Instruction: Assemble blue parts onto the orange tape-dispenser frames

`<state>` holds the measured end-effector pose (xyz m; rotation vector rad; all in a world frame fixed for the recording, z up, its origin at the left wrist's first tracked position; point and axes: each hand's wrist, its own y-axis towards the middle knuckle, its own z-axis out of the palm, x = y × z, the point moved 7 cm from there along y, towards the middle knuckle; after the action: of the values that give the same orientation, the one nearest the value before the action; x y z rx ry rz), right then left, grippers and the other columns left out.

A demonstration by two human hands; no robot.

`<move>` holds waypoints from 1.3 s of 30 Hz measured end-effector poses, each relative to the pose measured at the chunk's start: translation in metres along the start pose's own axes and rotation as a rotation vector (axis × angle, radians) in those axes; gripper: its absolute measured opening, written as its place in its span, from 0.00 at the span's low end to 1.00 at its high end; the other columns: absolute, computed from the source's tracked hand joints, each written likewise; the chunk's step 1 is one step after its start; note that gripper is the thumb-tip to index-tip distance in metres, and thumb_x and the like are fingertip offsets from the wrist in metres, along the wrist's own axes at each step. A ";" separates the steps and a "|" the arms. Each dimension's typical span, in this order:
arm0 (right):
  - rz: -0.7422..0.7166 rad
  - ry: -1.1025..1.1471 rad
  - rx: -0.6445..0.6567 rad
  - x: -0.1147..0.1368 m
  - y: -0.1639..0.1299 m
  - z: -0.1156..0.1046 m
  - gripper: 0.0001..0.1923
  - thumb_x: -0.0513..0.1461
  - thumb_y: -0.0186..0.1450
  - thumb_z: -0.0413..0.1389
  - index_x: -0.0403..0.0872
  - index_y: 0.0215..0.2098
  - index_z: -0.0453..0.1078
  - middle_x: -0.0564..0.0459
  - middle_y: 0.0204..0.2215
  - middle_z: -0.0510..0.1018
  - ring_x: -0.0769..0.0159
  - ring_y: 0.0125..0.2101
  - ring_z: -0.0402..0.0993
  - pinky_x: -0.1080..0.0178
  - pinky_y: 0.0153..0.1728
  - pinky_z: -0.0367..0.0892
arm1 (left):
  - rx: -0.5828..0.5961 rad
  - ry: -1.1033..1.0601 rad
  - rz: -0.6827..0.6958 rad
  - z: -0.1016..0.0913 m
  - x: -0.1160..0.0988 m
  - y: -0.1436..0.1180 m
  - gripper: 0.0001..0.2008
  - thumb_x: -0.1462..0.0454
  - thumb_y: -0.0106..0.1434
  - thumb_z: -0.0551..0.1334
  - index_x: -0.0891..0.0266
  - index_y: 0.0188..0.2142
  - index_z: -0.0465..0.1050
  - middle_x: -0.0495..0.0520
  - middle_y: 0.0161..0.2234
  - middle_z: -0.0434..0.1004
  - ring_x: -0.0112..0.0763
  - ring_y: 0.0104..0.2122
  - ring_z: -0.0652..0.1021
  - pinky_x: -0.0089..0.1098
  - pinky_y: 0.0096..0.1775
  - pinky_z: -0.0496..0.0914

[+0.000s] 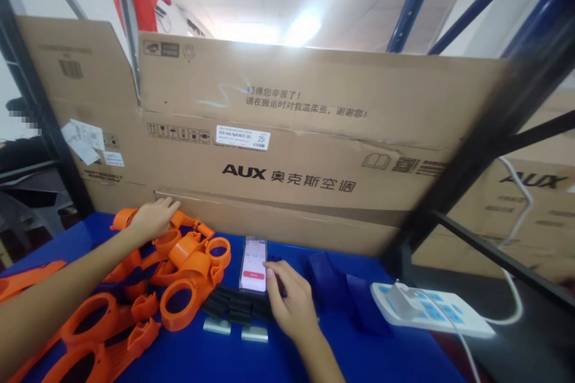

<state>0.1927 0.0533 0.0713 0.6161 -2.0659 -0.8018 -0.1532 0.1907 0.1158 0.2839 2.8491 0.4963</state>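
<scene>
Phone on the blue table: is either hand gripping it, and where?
Neither grips it. Right hand fingers touch the phone's right edge; left hand rests on orange clamps.

Single head-worn view, looking forward and slightly down from the person's own eye line. Close range: both forearms enter from the bottom edge over the blue worktop. Cardboard boxes fill the middle ground straight ahead; ceiling lights show above. Wide lens bends the edges. No second view.

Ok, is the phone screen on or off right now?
On. The phone shows a lit white screen with a timer readout and a red button, propped by the cardboard box; right hand touches its edge.
</scene>
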 end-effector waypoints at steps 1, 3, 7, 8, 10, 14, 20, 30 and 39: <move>-0.016 -0.001 0.003 0.002 -0.001 0.001 0.12 0.38 0.74 0.51 0.47 0.47 0.78 0.47 0.33 0.81 0.58 0.33 0.79 0.58 0.33 0.74 | 0.007 0.017 -0.006 0.007 0.007 -0.003 0.14 0.75 0.60 0.60 0.63 0.44 0.75 0.64 0.43 0.77 0.51 0.46 0.77 0.42 0.48 0.68; -0.039 -0.010 0.007 0.005 -0.002 0.002 0.12 0.38 0.74 0.51 0.47 0.47 0.78 0.47 0.33 0.81 0.58 0.32 0.79 0.58 0.32 0.74 | 0.014 0.045 -0.008 0.018 0.016 -0.008 0.14 0.75 0.63 0.57 0.64 0.45 0.74 0.63 0.41 0.77 0.47 0.40 0.79 0.41 0.44 0.69; -0.042 -0.027 0.007 0.007 -0.004 0.003 0.12 0.37 0.73 0.52 0.47 0.47 0.78 0.47 0.32 0.82 0.58 0.32 0.79 0.59 0.32 0.74 | 0.004 0.069 0.022 0.022 0.028 -0.006 0.17 0.77 0.67 0.51 0.66 0.47 0.73 0.59 0.39 0.76 0.37 0.31 0.78 0.35 0.39 0.66; -0.038 -0.025 0.005 0.007 -0.004 0.002 0.12 0.37 0.73 0.52 0.47 0.47 0.78 0.47 0.32 0.83 0.58 0.32 0.80 0.59 0.32 0.74 | -0.005 0.069 0.032 0.018 0.031 -0.004 0.16 0.76 0.68 0.50 0.66 0.47 0.73 0.57 0.39 0.76 0.35 0.31 0.78 0.33 0.39 0.65; -0.034 -0.019 -0.002 0.006 -0.004 0.002 0.12 0.37 0.73 0.53 0.47 0.48 0.78 0.47 0.33 0.83 0.59 0.32 0.80 0.59 0.33 0.75 | -0.028 0.064 0.048 0.004 0.038 0.000 0.14 0.74 0.70 0.51 0.67 0.48 0.72 0.53 0.39 0.75 0.32 0.32 0.78 0.30 0.40 0.63; -0.050 -0.013 -0.016 0.005 -0.003 0.001 0.12 0.37 0.73 0.53 0.47 0.48 0.78 0.47 0.34 0.84 0.59 0.32 0.81 0.59 0.34 0.75 | -0.069 0.053 0.054 -0.039 0.050 0.009 0.08 0.68 0.71 0.55 0.68 0.47 0.69 0.47 0.37 0.71 0.28 0.35 0.77 0.26 0.43 0.59; -0.057 0.012 -0.016 0.008 -0.006 0.001 0.11 0.37 0.72 0.53 0.47 0.47 0.77 0.48 0.33 0.83 0.60 0.30 0.80 0.60 0.33 0.73 | -0.130 -0.020 0.005 -0.072 0.034 0.008 0.15 0.59 0.68 0.58 0.68 0.49 0.68 0.45 0.34 0.69 0.34 0.38 0.76 0.28 0.44 0.60; 0.073 0.410 -0.187 -0.011 -0.008 -0.014 0.35 0.57 0.73 0.48 0.47 0.69 0.57 0.38 0.61 0.70 0.48 0.57 0.72 0.48 0.54 0.70 | 0.271 -1.100 -0.048 0.050 -0.162 -0.070 0.16 0.62 0.63 0.59 0.54 0.51 0.71 0.45 0.24 0.76 0.30 0.14 0.71 0.26 0.16 0.62; 0.217 0.539 -0.275 -0.033 -0.009 -0.024 0.32 0.51 0.72 0.52 0.48 0.70 0.54 0.40 0.61 0.69 0.48 0.58 0.70 0.46 0.57 0.67 | 0.142 -1.222 0.048 0.090 -0.213 -0.072 0.05 0.66 0.58 0.60 0.59 0.33 0.75 0.50 0.29 0.79 0.37 0.31 0.78 0.32 0.36 0.70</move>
<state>0.2319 0.0611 0.0587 0.3907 -1.4703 -0.6854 0.0626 0.1033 0.0502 0.4701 1.6776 0.0471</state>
